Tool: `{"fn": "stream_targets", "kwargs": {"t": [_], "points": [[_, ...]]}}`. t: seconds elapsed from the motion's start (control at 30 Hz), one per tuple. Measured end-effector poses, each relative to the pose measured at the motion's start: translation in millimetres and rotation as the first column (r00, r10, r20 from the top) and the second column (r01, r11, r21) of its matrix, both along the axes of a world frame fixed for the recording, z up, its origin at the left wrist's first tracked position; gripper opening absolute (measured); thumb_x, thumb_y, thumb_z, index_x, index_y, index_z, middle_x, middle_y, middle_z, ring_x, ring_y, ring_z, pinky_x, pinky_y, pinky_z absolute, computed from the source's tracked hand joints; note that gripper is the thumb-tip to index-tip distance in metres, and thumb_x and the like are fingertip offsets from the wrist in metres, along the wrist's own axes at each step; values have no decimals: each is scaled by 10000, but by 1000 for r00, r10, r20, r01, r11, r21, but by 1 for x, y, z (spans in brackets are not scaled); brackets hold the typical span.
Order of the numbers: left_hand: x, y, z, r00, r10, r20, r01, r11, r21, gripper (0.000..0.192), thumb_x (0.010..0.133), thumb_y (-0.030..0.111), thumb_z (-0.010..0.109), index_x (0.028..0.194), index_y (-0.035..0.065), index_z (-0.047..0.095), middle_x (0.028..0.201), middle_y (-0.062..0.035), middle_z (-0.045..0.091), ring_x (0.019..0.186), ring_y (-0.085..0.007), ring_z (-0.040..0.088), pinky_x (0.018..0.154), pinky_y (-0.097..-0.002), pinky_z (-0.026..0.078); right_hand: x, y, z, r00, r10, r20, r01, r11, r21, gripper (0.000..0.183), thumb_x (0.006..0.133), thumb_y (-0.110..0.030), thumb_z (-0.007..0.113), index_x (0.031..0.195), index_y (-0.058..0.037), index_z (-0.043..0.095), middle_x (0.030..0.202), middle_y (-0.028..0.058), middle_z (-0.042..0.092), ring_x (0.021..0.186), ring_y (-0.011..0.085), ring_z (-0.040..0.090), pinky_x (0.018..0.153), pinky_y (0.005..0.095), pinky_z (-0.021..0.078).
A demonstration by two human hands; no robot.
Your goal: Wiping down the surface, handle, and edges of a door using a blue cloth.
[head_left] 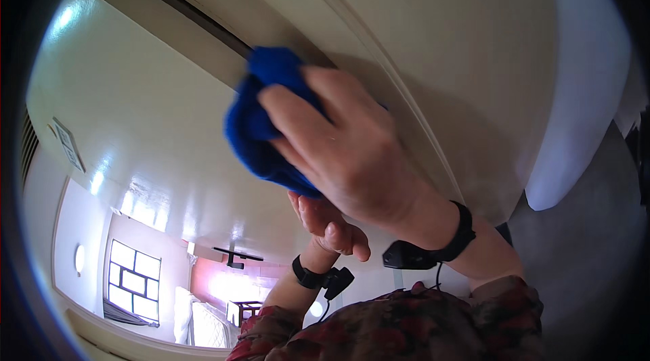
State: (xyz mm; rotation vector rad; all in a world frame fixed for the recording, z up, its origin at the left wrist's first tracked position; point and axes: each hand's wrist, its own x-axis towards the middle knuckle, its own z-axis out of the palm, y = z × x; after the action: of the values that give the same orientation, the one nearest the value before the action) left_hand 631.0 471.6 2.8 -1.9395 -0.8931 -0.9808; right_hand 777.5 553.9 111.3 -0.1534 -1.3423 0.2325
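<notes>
My right hand (345, 148) grips a crumpled blue cloth (259, 143), fingers spread over it. The cloth lies against a cream panel or door surface, at the end of a dark strip (183, 0) that runs along it. Just below the cloth is my left hand (330, 229), its fingers loosely bent and apart, with nothing visible in it. The cloth hides part of its fingertips, so contact between them cannot be told. Each wrist wears a black band with a small device.
A raised cream moulding (386, 61) curves past my right hand. On the glossy surface at left is a small sign (68, 145) bearing writing. Beyond are a barred window (133, 281), a white mattress (208, 325) and, at right, a pale rounded object (579, 92).
</notes>
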Motion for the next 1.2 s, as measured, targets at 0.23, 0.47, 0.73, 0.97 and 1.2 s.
{"fn": "stream_targets", "kwargs": {"t": [0.23, 0.47, 0.73, 0.97, 1.2], "points": [[2, -18, 1, 970, 235, 68, -221, 961, -166, 853, 908, 667, 162, 1455, 22, 47, 1397, -432, 66, 1263, -578, 276, 1030, -655, 268, 7, -15, -24, 969, 209, 132, -207, 978, -32, 650, 643, -26, 772, 1241, -31, 516, 1155, 241, 496, 982, 369, 568, 801, 399, 515], [6, 6, 24, 990, -52, -134, 54, 998, 12, 771, 907, 628, 319, 1455, 90, 248, 1474, -270, 231, 1381, -394, 216, 1116, -538, 169, 20, -31, -125, 958, 214, 192, -162, 953, -256, 687, 651, -44, 767, 1292, -114, 531, 1158, 229, 496, 991, 360, 546, 846, 406, 486], [51, -2, 6, 924, 103, -368, -191, 959, -210, 572, 903, 374, 464, 1395, 106, 350, 1410, -280, 322, 1362, -424, 244, 1100, -600, 151, 23, -50, -259, 984, 91, 154, 10, 832, -555, 564, 642, -80, 756, 1178, -96, 582, 1064, 175, 549, 931, 350, 566, 805, 418, 493], [64, -7, -50, 898, -242, -367, -103, 696, -711, 270, 830, 180, 581, 1071, 72, 633, 1181, -153, 593, 1199, -372, 492, 1078, -545, 254, 12, -83, -317, 982, 95, 165, 52, 702, -710, 566, 623, -79, 770, 1157, -92, 584, 1074, 170, 549, 976, 348, 557, 839, 425, 482], [44, -19, -61, 872, -241, -427, -216, 592, -776, 203, 787, 125, 618, 982, 104, 673, 1059, -35, 678, 1091, -227, 596, 1069, -448, 280, -11, -107, -367, 971, 108, 214, 115, 572, -812, 545, 631, -97, 767, 1146, -93, 590, 1105, 166, 542, 1033, 363, 539, 880, 438, 462]]}}
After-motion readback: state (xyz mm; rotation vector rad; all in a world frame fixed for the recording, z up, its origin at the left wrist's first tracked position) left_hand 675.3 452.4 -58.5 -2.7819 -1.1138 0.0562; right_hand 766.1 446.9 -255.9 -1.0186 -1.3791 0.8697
